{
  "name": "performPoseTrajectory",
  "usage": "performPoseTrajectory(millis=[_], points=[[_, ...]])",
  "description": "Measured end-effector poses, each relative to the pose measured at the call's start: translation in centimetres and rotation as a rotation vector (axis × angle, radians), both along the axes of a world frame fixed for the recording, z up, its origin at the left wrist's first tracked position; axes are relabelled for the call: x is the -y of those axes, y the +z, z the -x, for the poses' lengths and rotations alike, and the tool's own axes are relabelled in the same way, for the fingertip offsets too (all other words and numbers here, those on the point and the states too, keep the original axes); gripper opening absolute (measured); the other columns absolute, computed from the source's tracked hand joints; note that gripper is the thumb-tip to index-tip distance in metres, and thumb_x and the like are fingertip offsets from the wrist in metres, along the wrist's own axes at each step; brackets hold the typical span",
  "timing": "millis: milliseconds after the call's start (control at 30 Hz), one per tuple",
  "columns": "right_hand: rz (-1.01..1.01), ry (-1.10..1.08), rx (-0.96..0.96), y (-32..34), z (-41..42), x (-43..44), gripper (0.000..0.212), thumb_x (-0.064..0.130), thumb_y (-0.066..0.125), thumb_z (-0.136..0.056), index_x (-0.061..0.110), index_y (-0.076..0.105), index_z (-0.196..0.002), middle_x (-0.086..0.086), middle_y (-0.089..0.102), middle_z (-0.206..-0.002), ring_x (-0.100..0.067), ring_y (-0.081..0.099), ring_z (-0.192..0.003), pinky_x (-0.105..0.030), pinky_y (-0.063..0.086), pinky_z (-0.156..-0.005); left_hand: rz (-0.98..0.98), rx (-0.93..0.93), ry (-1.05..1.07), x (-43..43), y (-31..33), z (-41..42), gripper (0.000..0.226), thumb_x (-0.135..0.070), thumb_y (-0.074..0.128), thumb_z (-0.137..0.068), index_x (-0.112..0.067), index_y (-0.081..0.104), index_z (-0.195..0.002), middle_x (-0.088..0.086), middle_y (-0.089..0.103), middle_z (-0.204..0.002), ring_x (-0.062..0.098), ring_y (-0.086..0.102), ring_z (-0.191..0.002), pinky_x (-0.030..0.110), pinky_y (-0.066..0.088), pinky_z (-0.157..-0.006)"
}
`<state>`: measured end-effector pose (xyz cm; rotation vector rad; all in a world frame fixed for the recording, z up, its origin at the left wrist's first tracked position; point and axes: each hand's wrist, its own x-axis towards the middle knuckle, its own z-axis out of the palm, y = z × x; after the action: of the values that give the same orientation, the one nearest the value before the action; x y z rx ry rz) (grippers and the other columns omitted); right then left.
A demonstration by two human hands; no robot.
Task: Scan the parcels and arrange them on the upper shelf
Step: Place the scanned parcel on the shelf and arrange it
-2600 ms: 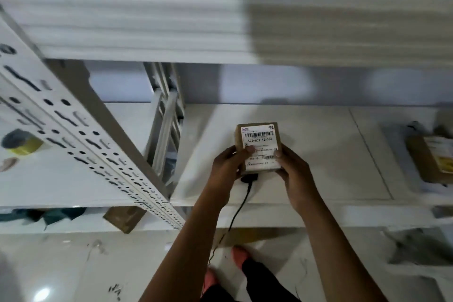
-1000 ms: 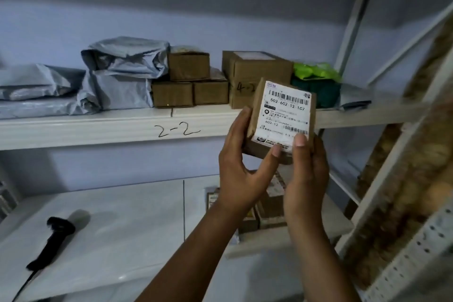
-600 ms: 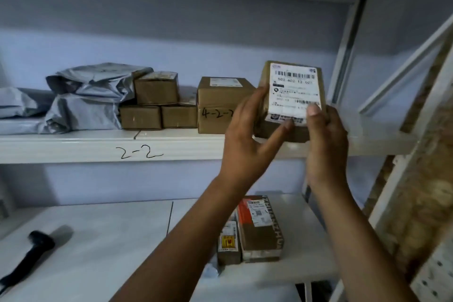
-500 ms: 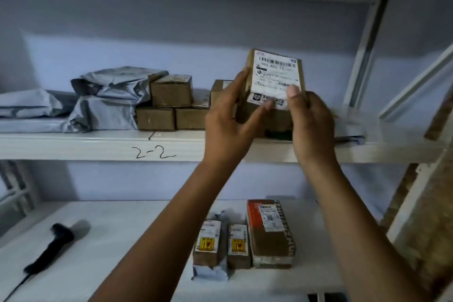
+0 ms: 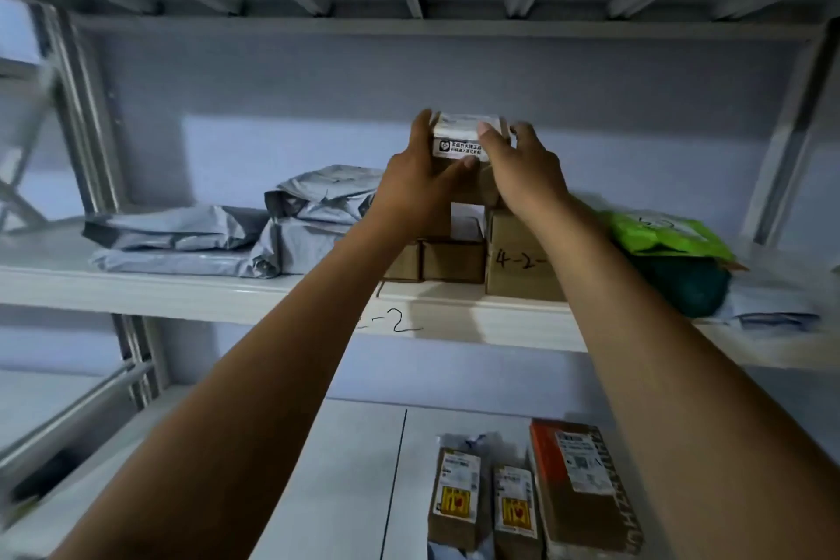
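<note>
Parcel [image 5: 461,141] judged mid-placement on the upper shelf [image 5: 182,291], gripped between left hand [image 5: 418,182] and right hand [image 5: 522,177]
Held above the stacked boxes [image 5: 518,259] by the shelf's front edge; it should next be lowered squarely and released

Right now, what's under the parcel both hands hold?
Below the parcel: small brown boxes and the box marked 4-2, on the upper shelf. The left hand and right hand hide its underside.
</note>
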<state>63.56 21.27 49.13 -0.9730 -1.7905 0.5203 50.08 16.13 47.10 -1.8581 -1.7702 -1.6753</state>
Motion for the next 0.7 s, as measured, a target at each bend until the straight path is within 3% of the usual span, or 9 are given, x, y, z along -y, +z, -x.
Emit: performPoseTrajectory(millis=[67, 200, 333, 433, 500, 600, 700], points=[[0.055, -0.058, 0.013, -0.1, 0.8, -0.7, 0.064, 0.065, 0.037, -0.101, 0.017, 0.051, -0.14, -0.01, 0.061, -0.124, -0.025, 0.058, -0.102, -0.035, 0.043, -0.081, 0.054, 0.015, -0.021, -0.5, 0.4, 0.6, 0.086, -0.04, 0.07, -0.097, -0.02, 0.018, -0.163, 0.01, 0.058, -0.146, 0.028, 0.058, -0.13, 0.027, 0.044, -0.094], [0.075, -0.122, 0.012, -0.3, 1.3, -1.5, 0.062, 0.069, 0.033, -0.099, 0.017, 0.059, -0.119, -0.006, 0.062, -0.109, -0.024, 0.06, -0.098, -0.042, 0.05, -0.092, 0.046, -0.032, -0.042, -0.9, 0.7, 1.0, 0.084, -0.037, 0.076, -0.092, -0.02, 0.028, -0.159, 0.009, 0.062, -0.14, 0.025, 0.062, -0.125, 0.029, 0.049, -0.097], [0.053, -0.101, -0.071, 0.8, 0.3, -1.0, 0.056, 0.065, 0.036, -0.101, 0.018, 0.064, -0.117, -0.003, 0.066, -0.105, -0.02, 0.064, -0.093, -0.034, 0.05, -0.077, -0.097, -0.018, -0.082, -1.2, 0.9, 0.9, 0.074, -0.036, 0.079, -0.089, -0.025, 0.043, -0.151, 0.003, 0.07, -0.128, 0.015, 0.067, -0.113, 0.03, 0.059, -0.093], [-0.013, -0.114, -0.113, 1.6, -1.4, -0.4, 0.054, 0.064, 0.041, -0.1, 0.02, 0.065, -0.12, -0.002, 0.067, -0.111, -0.022, 0.065, -0.101, -0.038, 0.053, -0.089, -0.166, 0.007, -0.131, -1.2, 1.5, -0.7, 0.066, -0.034, 0.082, -0.087, -0.027, 0.048, -0.143, -0.007, 0.07, -0.117, 0.006, 0.068, -0.102, 0.022, 0.058, -0.087], [-0.019, -0.121, -0.162, 1.7, -3.2, -0.4, 0.048, 0.06, 0.043, -0.102, 0.021, 0.064, -0.121, 0.001, 0.065, -0.111, -0.019, 0.062, -0.103, -0.036, 0.051, -0.087, -0.178, 0.022, -0.175, -1.6, 1.8, -2.8, 0.064, -0.031, 0.082, -0.086, -0.026, 0.048, -0.14, -0.014, 0.067, -0.11, -0.002, 0.067, -0.094, 0.02, 0.058, -0.085], [-0.012, -0.142, -0.3, 1.2, -6.4, -0.5, 0.035, 0.059, 0.046, -0.101, 0.031, 0.064, -0.11, 0.005, 0.066, -0.106, -0.018, 0.064, -0.103, -0.041, 0.055, -0.093, -0.196, -0.013, -0.207, -2.7, 1.8, -6.5, 0.07, -0.033, 0.081, -0.086, -0.024, 0.046, -0.146, -0.008, 0.072, -0.12, 0.007, 0.07, -0.103, 0.028, 0.059, -0.092], [0.009, -0.191, -0.464, 0.3, -10.1, -0.4, 0.027, 0.062, 0.05, -0.096, 0.039, 0.065, -0.099, 0.006, 0.071, -0.104, -0.021, 0.069, -0.098, -0.047, 0.063, -0.082, -0.197, -0.055, -0.24, -3.7, 1.5, -11.2, 0.076, -0.032, 0.079, -0.087, -0.02, 0.042, -0.153, -0.001, 0.071, -0.131, 0.015, 0.068, -0.116, 0.027, 0.055, -0.098]])
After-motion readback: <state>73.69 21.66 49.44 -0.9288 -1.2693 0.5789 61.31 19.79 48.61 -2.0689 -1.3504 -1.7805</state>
